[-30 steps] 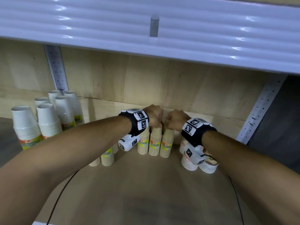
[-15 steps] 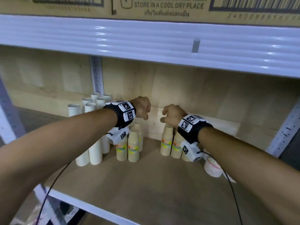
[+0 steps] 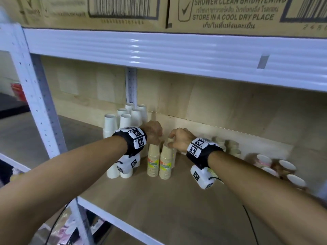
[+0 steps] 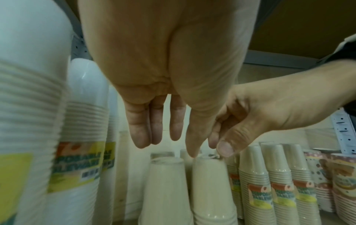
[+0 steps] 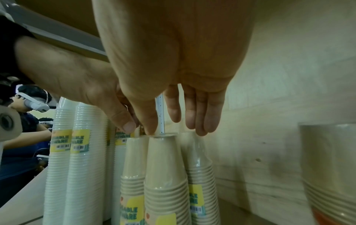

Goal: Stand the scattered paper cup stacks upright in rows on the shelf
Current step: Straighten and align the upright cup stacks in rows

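Near edge of the shelf (image 3: 159,209): bare board, nothing standing there yet.

Mid-depth, centre: small group of tan cup stacks (image 3: 160,161) upright, rims down, packed side by side and touching. Left hand (image 3: 153,132) poised over their tops, fingers straight and hanging down, gripping nothing; one fingertip looks to be just meeting a stack top in the left wrist view, contact uncertain. Right hand (image 3: 178,139) over the same tops, fingers loosely extended, thumb tip at or just above a cup base; no grip evident.

Left of these, running toward the back wall: white cup stacks (image 3: 123,124) upright in tidy rows. Judged done.

Right side: more tan stacks (image 3: 231,147) upright near the back; beyond them patterned cup stacks (image 3: 276,167), blurred, open mouths facing the camera, so apparently lying down or tilted.

Progress estimate: well over half. Remaining: close up the centre group, then stand the right-hand patterned stacks.
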